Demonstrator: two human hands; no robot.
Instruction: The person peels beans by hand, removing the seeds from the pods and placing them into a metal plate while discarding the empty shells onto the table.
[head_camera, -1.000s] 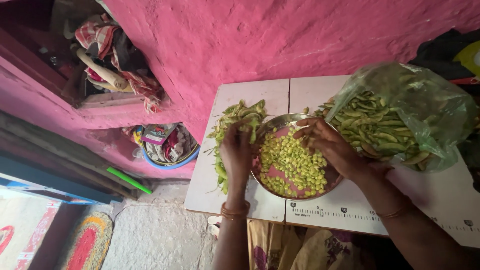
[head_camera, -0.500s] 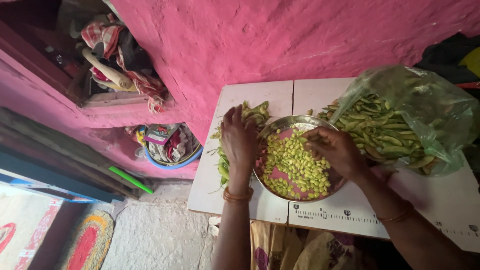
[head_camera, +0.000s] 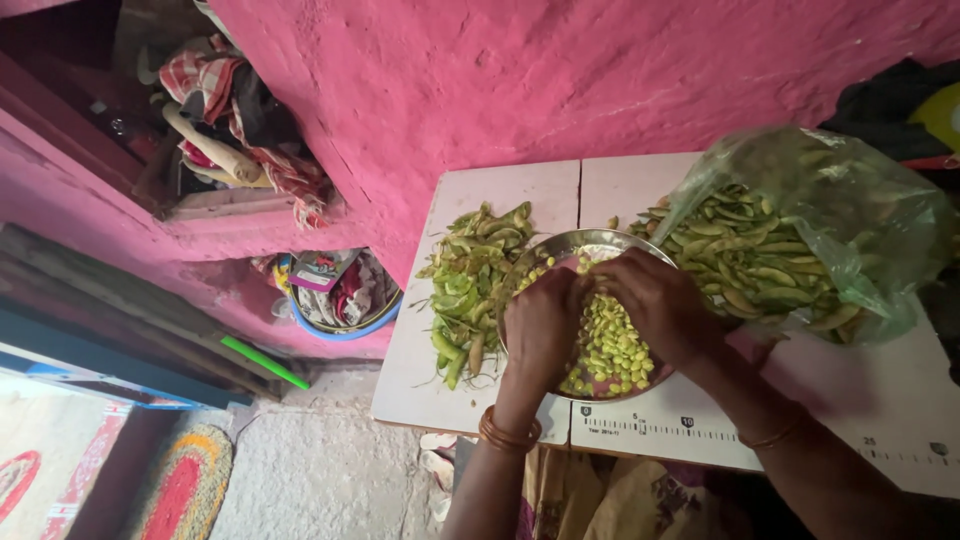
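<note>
I see both hands meeting over the steel bowl (head_camera: 560, 250), which sits on the white table (head_camera: 500, 200) near its front edge. My left hand (head_camera: 541, 330) hangs over the bowl's 9 o'clock side, fingers curled downward and drawn together; my right hand (head_camera: 655, 305) comes in from 3 o'clock, its fingertips bunched and touching the left's at about 12 o'clock above the bowl. Whatever is pinched between them is hidden by the knuckles, so I cannot tell what either grip is clamped on. The shelled beans (head_camera: 615, 350), pale yellow-green, fill the bowl under the hands. At 9 o'clock from the bowl, touching its rim, lies a heap of empty pods (head_camera: 470, 270). At 2 o'clock from it a clear plastic bag (head_camera: 850, 220) lies open toward the bowl, with whole green pods (head_camera: 745, 255) spilling from its mouth. A bangle (head_camera: 505, 435) circles my left wrist.
</note>
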